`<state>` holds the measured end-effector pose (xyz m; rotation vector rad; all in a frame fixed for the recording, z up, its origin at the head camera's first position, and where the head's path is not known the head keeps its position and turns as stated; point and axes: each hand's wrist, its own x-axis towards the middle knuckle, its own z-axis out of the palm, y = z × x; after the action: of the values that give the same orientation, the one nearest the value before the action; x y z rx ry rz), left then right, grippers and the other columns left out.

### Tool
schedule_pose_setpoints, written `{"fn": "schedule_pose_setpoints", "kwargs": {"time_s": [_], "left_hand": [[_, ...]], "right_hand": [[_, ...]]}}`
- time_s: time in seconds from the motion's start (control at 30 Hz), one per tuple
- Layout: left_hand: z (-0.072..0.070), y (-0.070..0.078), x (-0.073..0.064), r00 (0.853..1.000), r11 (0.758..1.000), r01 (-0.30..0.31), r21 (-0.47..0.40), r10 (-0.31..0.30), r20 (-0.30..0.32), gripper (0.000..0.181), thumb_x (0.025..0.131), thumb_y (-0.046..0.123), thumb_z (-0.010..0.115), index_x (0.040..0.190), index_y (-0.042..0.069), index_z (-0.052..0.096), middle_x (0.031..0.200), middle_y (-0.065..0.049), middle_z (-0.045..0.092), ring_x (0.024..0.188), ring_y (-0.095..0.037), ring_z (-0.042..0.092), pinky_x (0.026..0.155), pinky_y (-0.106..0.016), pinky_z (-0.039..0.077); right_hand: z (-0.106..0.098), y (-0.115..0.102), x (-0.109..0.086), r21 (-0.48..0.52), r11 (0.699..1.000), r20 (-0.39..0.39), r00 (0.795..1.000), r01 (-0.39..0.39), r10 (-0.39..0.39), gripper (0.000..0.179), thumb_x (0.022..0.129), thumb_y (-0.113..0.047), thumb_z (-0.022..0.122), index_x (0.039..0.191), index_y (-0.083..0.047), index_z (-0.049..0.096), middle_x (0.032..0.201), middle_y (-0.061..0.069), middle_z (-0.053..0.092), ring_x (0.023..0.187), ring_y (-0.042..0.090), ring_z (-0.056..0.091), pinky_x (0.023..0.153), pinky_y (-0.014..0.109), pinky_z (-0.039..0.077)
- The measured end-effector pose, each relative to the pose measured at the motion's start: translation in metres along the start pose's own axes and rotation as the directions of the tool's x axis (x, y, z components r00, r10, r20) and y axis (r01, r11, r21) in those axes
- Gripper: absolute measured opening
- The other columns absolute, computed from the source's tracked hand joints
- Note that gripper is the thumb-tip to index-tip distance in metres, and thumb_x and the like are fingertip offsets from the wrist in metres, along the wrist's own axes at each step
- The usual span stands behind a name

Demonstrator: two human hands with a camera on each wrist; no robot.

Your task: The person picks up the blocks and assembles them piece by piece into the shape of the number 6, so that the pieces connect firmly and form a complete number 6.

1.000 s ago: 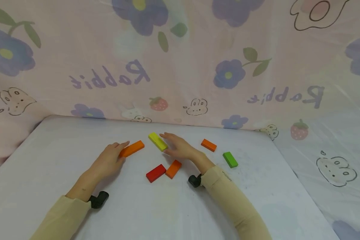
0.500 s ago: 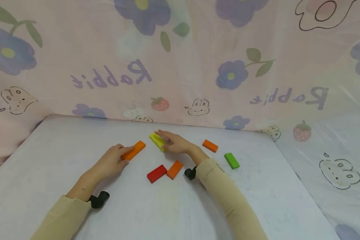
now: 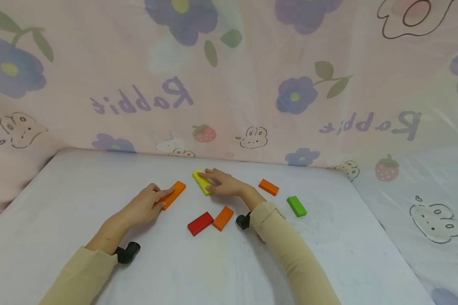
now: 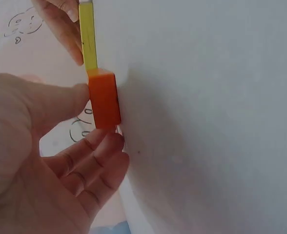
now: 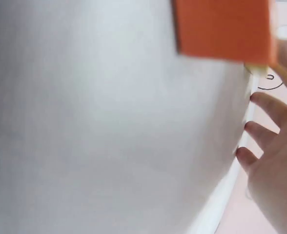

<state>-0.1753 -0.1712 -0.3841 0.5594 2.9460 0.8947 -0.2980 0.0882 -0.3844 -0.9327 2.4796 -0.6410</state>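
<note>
My left hand [image 3: 143, 205] pinches a long orange block [image 3: 176, 191] on the white table, thumb on one side and fingers on the other. The left wrist view shows this orange block [image 4: 104, 100] end-on, lined up in front of the yellow block [image 4: 88, 41]. Just to the right, my right hand [image 3: 227, 184] holds the yellow block [image 3: 202, 183] between thumb and forefinger. A gap separates the two blocks in the head view. In the right wrist view, the other fingers of the right hand [image 5: 275, 156] are spread.
Nearer on the table [image 3: 168, 271], a red block [image 3: 200, 223] lies beside a short orange block [image 3: 223, 218]. Right of the right hand lie another orange block [image 3: 269, 187] and a green block [image 3: 297, 206]. A patterned curtain [image 3: 229, 84] hangs behind the table.
My right hand has moved left and taken hold of the yellow block. My left fingers have come further over the long orange block, which has turned slightly.
</note>
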Motion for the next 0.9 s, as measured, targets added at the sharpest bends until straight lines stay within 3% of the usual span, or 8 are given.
{"fn": "schedule_pose_setpoints", "kwargs": {"time_s": [0.17, 0.27, 0.37, 0.57, 0.77, 0.9], "left_hand": [[0.002, -0.003, -0.002, 1.000, 0.999, -0.019, 0.037, 0.020, -0.021, 0.040, 0.089, 0.009, 0.063, 0.129, 0.005, 0.060, 0.107, -0.021, 0.052, 0.090, -0.031, 0.049, 0.072, -0.035, 0.044], [0.003, -0.003, 0.000, 0.999, 0.999, -0.032, 0.030, 0.033, -0.026, 0.040, 0.089, 0.012, 0.064, 0.128, 0.005, 0.061, 0.122, -0.026, 0.051, 0.104, -0.041, 0.050, 0.086, -0.051, 0.047], [0.005, 0.000, 0.004, 0.998, 0.998, -0.062, 0.012, 0.062, -0.014, 0.041, 0.089, 0.012, 0.064, 0.129, 0.002, 0.059, 0.139, -0.026, 0.046, 0.120, -0.048, 0.046, 0.099, -0.060, 0.040], [0.008, 0.007, 0.011, 0.995, 0.995, -0.097, 0.036, 0.097, 0.013, 0.045, 0.089, 0.009, 0.064, 0.129, -0.008, 0.055, 0.141, -0.023, 0.047, 0.127, -0.044, 0.045, 0.105, -0.057, 0.036], [0.013, 0.013, 0.018, 0.998, 0.999, -0.039, 0.024, 0.038, 0.044, 0.048, 0.090, 0.010, 0.063, 0.133, -0.009, 0.051, 0.145, -0.021, 0.044, 0.132, -0.042, 0.042, 0.107, -0.055, 0.035], [0.015, 0.016, 0.021, 0.999, 1.000, -0.019, 0.003, 0.019, 0.045, 0.048, 0.091, 0.010, 0.062, 0.134, -0.009, 0.049, 0.145, -0.022, 0.044, 0.132, -0.042, 0.041, 0.107, -0.055, 0.035]], "right_hand": [[0.002, 0.002, 0.000, -0.030, 0.998, -0.033, 0.998, -0.047, 0.046, 0.058, 0.094, -0.038, 0.055, 0.148, -0.027, 0.038, 0.159, 0.006, 0.022, 0.148, 0.029, 0.012, 0.118, 0.055, 0.012], [0.001, 0.001, 0.001, -0.052, 0.995, -0.075, 0.994, -0.084, 0.081, 0.059, 0.093, -0.043, 0.057, 0.147, -0.028, 0.039, 0.159, 0.006, 0.025, 0.148, 0.027, 0.017, 0.119, 0.052, 0.015], [0.000, 0.001, 0.001, -0.066, 0.992, -0.097, 0.990, -0.107, 0.100, 0.058, 0.094, -0.043, 0.056, 0.147, -0.027, 0.040, 0.158, 0.007, 0.026, 0.147, 0.027, 0.020, 0.119, 0.048, 0.017], [-0.003, 0.003, 0.001, -0.101, 0.993, -0.088, 0.995, -0.061, 0.053, 0.050, 0.099, -0.027, 0.046, 0.148, -0.022, 0.038, 0.158, 0.010, 0.025, 0.147, 0.029, 0.018, 0.120, 0.045, 0.015], [-0.002, 0.004, 0.004, -0.107, 0.994, -0.121, 0.992, 0.010, -0.023, 0.056, 0.097, -0.026, 0.052, 0.148, -0.008, 0.037, 0.158, 0.015, 0.021, 0.147, 0.037, 0.014, 0.120, 0.048, 0.012], [-0.001, -0.001, 0.008, -0.117, 0.993, -0.156, 0.988, -0.004, -0.015, 0.058, 0.097, -0.029, 0.054, 0.147, -0.004, 0.037, 0.158, 0.015, 0.021, 0.146, 0.038, 0.016, 0.120, 0.047, 0.014]]}}
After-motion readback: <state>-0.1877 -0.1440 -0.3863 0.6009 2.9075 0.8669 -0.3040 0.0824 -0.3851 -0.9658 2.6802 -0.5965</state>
